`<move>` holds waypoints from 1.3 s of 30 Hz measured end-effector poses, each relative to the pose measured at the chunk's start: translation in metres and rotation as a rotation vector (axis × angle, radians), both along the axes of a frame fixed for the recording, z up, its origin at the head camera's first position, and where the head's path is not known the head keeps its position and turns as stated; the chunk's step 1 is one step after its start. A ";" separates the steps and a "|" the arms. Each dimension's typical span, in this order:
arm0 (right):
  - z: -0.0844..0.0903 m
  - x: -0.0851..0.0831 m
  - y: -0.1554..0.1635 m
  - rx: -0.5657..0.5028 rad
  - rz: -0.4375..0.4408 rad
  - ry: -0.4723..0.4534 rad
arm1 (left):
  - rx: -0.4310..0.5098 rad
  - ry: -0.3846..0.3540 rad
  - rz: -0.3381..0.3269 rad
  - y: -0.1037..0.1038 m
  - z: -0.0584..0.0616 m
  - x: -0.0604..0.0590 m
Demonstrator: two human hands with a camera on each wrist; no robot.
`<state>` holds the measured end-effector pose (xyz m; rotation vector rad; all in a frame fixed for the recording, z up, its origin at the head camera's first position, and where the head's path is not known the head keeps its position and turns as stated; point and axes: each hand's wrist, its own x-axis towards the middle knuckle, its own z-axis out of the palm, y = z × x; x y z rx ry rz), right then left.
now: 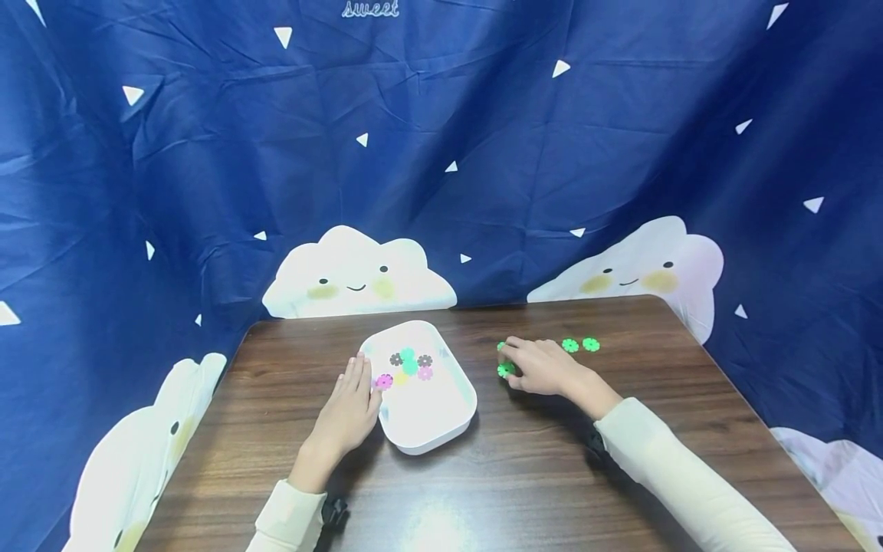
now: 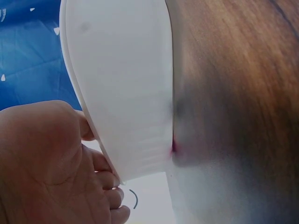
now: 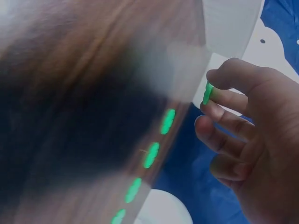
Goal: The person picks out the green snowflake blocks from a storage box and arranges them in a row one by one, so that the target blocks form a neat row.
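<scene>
In the head view my right hand is over the right half of the table. It pinches a green flower-shaped piece between thumb and index finger, seen nearly edge-on in the right wrist view. A row of several more green flower-shaped pieces lies on the wood; my right hand partly covers that row in the head view. My left hand rests along the left side of the white tray, fingers straight. Inside are several flower-shaped pieces, including a magenta one near the left thumb and a pink one.
The brown wooden table ends at its back edge before a dark blue curtain with white triangles and smiling clouds. Dark grey pieces, turquoise pieces and a yellow piece also lie in the tray.
</scene>
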<state>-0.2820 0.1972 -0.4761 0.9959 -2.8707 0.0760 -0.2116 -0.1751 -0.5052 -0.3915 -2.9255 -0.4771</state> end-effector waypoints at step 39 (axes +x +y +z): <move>0.003 -0.010 -0.028 -0.091 0.033 -0.045 | -0.006 -0.030 0.019 0.002 0.005 0.002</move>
